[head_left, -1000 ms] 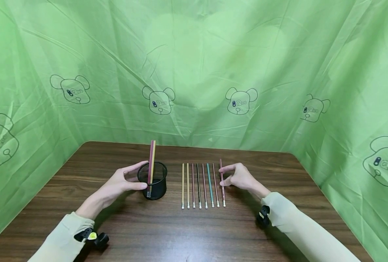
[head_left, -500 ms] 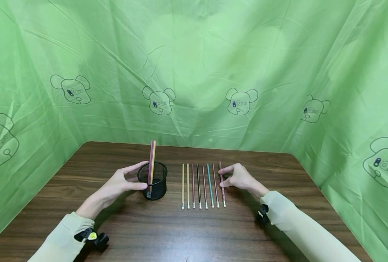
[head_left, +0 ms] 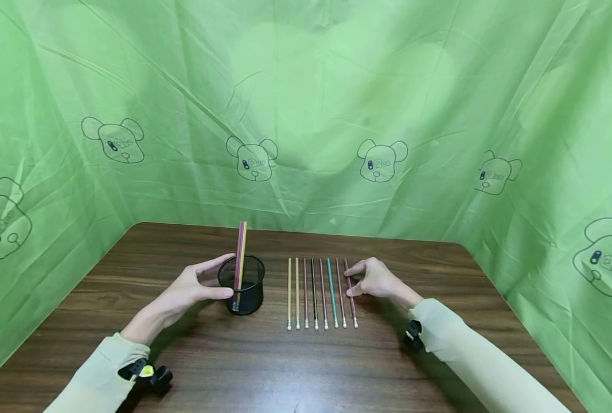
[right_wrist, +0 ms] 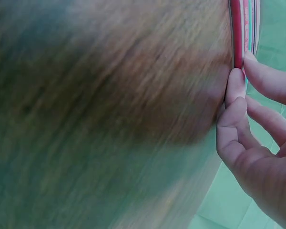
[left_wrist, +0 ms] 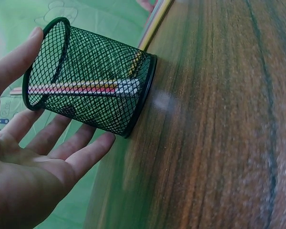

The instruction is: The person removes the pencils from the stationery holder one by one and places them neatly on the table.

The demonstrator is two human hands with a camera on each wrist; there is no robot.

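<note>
A black mesh pencil cup (head_left: 250, 298) stands upright on the table, with a few pencils (head_left: 241, 244) leaning in it, eraser ends down. My left hand (head_left: 184, 289) holds the cup from the left, thumb near the rim and fingers round the far side (left_wrist: 52, 126). To the cup's right, several pencils lie parallel in a row, white erasers toward me, among them a teal pencil (head_left: 331, 287) and a black pencil (head_left: 314, 287). At the row's right end my right hand (head_left: 380, 280) pinches a dark pink pencil (head_left: 353, 310) between thumb and fingers. Its body shows red in the right wrist view (right_wrist: 236, 38).
The brown wood-grain table (head_left: 285, 367) reaches back to a green cloth curtain (head_left: 306, 115) printed with bear heads, which also hangs on both sides. A black camera (head_left: 160, 378) is strapped at the left wrist, and a black strap (head_left: 414, 335) circles the right.
My right hand has drawn the rightmost pencil slightly toward me, so its far end now lines up with the row. The left hand and cup have stayed put.
</note>
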